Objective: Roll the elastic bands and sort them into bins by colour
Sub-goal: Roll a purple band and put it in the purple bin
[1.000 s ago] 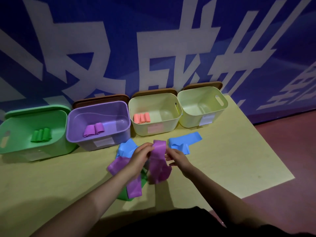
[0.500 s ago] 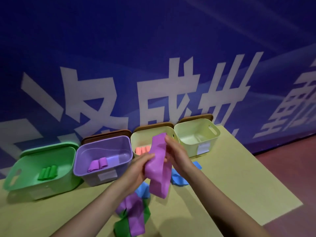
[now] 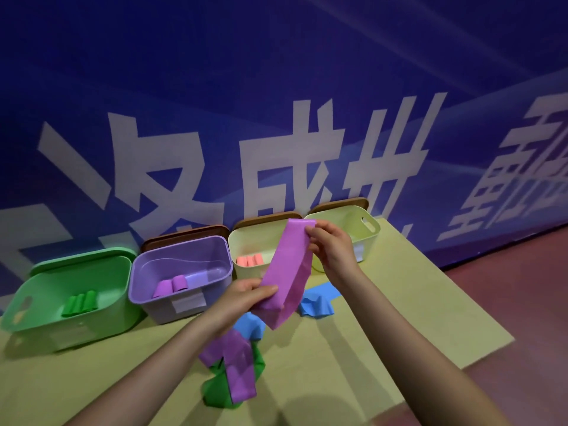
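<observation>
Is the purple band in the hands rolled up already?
No, the purple band is stretched out flat between the left hand and right hand.

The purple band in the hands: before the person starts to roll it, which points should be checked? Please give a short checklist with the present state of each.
1. Both ends held: ok. The right hand pinches the top end of the purple band; the left hand holds the lower end.
2. Band flat and stretched, without twist: ok.
3. Band free of the loose bands on the table: ok, it hangs above them.
4. Purple bin open, with room: ok, two purple rolls inside.
5. Firmness of each grip: cannot tell.
6. Band undamaged: cannot tell.
</observation>
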The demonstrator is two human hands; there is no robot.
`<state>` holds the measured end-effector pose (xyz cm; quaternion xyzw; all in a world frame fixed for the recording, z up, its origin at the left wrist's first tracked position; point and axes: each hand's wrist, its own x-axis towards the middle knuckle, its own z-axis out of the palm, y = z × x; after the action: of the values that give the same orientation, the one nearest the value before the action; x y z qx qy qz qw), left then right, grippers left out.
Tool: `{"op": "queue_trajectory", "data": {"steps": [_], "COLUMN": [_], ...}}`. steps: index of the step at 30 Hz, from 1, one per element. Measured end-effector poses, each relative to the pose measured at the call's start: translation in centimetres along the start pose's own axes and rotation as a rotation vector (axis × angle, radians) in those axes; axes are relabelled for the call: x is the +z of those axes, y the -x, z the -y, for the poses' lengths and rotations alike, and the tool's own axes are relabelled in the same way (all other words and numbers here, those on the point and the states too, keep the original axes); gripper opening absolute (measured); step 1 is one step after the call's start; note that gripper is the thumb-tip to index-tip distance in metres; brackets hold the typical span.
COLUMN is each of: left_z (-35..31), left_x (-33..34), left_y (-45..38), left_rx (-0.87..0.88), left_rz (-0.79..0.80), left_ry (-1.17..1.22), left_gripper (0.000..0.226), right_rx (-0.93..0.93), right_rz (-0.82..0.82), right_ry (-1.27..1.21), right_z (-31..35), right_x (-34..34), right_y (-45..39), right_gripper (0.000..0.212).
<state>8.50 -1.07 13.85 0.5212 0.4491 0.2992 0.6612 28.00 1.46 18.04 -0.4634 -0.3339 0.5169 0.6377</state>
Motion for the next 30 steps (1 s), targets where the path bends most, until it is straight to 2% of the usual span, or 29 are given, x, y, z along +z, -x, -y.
{"op": "queue_trajectory", "data": {"steps": [3,4,7,8,11,14,16,18,20,22,24,27,30], "left_z": [0.0,0.0,0.1,-0.2,-1.3,-3.1,-4.0,-4.6,-5.2,-5.5,-6.0,-6.6,-7.0], "left_x": [-0.1,-0.1,-0.1,0.1,0.4,0.8,0.9,1.1,1.0,0.5,-0.4,-1.9,-3.0], "left_y": [0.3,0.3,0.0,-0.1,-0.3,-0.8,-1.2,-1.5,-1.4,-1.2,-0.9,-0.5,0.1], "left_rx": [0.063,0.095,0.162,0.199,0.300,0.393,0.425,0.442,0.466,0.478,0.486,0.482,0.506], "left_rz": [0.000,0.009,0.003,-0.010,-0.069,-0.094,-0.109,-0.139,-0.167,-0.200,-0.233,-0.268,-0.328], "left_ry": [-0.135,-0.168,-0.199,-0.198,-0.144,-0.059,-0.038,-0.061,-0.111,-0.130,-0.161,-0.201,-0.242], "left_gripper": [0.045,0.044,0.009,0.014,0.019,0.010,0.008,0.016,0.019,0.015,0.015,0.018,0.024], "right_rx": [-0.023,-0.035,-0.085,-0.095,-0.041,0.051,0.001,-0.066,-0.088,-0.086,-0.055,0.028,0.062], "right_rz": [-0.071,-0.098,-0.194,-0.218,-0.209,-0.086,-0.021,0.087,0.268,0.422,0.524,0.596,0.583], "right_ry": [-0.048,-0.068,-0.080,-0.041,0.218,0.641,0.792,0.737,0.557,0.438,0.388,0.315,0.246], "right_z": [0.7,1.0,1.6,1.5,0.6,-0.4,-1.1,-1.5,-1.9,-2.6,-3.5,-4.5,-5.1], "right_x": [-0.8,-1.1,-2.6,-3.1,-4.7,-5.5,-5.1,-3.9,-2.3,-0.8,0.6,2.5,4.0], "right_y": [0.5,0.6,0.3,0.2,0.1,0.2,0.4,0.9,1.6,2.2,2.6,2.8,2.8], "right_gripper": [0.011,0.010,0.009,0.008,0.006,0.026,0.035,0.031,0.020,0.038,0.046,0.043,0.042]}}
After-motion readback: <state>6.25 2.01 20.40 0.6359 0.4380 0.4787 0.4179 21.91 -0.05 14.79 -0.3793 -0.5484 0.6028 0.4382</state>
